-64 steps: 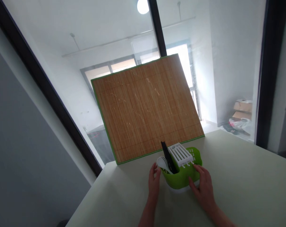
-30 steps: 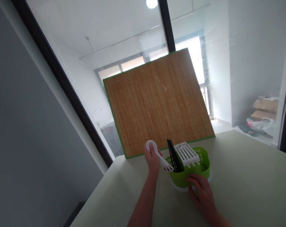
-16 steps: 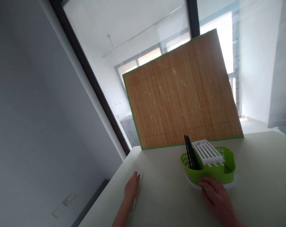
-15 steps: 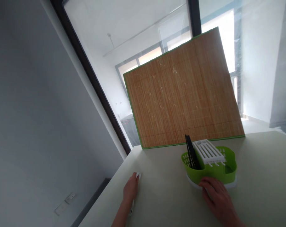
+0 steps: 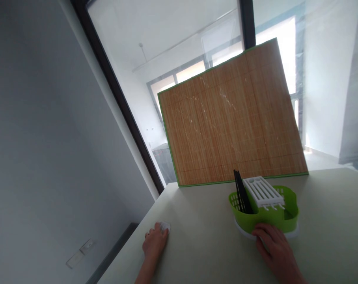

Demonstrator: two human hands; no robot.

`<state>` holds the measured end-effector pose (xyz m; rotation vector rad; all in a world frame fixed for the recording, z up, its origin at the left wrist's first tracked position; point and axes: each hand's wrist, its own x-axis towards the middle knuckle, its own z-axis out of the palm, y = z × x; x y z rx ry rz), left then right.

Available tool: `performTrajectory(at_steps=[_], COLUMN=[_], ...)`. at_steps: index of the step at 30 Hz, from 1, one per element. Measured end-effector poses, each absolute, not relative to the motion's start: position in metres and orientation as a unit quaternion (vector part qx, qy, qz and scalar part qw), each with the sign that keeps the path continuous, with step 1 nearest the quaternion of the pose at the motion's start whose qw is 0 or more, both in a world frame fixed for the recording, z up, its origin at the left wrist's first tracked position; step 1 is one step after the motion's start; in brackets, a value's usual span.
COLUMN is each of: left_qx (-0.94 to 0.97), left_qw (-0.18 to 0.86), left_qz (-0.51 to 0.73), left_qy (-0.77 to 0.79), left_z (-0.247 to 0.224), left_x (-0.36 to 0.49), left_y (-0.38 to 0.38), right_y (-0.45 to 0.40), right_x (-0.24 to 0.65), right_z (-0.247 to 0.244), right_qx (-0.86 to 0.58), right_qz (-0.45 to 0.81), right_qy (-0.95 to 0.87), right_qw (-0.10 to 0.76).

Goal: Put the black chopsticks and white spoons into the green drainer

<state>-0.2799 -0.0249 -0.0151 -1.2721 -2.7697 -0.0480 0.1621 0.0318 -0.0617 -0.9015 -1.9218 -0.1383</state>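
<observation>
Green basket (image 5: 267,215), slotted walls, upright on bench (image 5: 202,221) at 4 o'clock in view. White spoons (image 5: 166,226) at its 9, left hand (image 5: 154,241) grip closed on them. Right hand (image 5: 275,246) grip part-open, touching basket front. Bamboo mat (image 5: 234,122) upright behind at 11; white rack (image 5: 263,191) across basket middle, black chopsticks (image 5: 243,194) at its 10. Spoon handles mostly hidden, count unclear.

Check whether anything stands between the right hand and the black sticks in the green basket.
Yes: the front wall of the green basket stands between the right hand and the lower part of the black sticks. Nothing visible covers their upper ends.
</observation>
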Motion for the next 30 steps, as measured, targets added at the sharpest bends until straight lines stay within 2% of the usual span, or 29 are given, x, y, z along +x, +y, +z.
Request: performTrajectory(at_steps=[2,4,6,8,13,18,24,30], left_qx=[-0.4,-0.407,-0.454,-0.526,-0.689,-0.722,-0.732,-0.709], left_qw=[0.036,0.071,0.121,0.129,-0.006,-0.171,-0.255,-0.324], left_qz=[-0.017,-0.026,-0.057,-0.109,-0.249,-0.288,-0.289,-0.336], left_qy=[-0.916,-0.91,-0.881,-0.833,-0.681,-0.605,-0.561,-0.528], left_z=[-0.007,0.005,0.021,0.037,0.068,0.079,0.078,0.069], left_x=[-0.276,-0.266,-0.244,-0.212,-0.108,-0.03,0.003,0.009], left_y=[-0.024,-0.021,-0.012,0.002,0.056,0.117,0.165,0.17], right_y=[0.032,0.031,0.03,0.028,0.018,0.015,0.025,0.023], right_x=[0.162,0.161,0.159,0.157,0.149,0.143,0.137,0.135], right_z=[-0.062,-0.061,-0.06,-0.057,-0.052,-0.061,-0.076,-0.075], right_qx=[-0.375,-0.379,-0.382,-0.385,-0.392,-0.419,-0.451,-0.439], right_qz=[-0.053,-0.046,-0.032,-0.014,0.059,0.135,0.124,0.115], right_qy=[-0.79,-0.791,-0.796,-0.802,-0.835,-0.851,-0.843,-0.849], right_qw=[0.482,0.479,0.469,0.456,0.382,0.288,0.265,0.271])
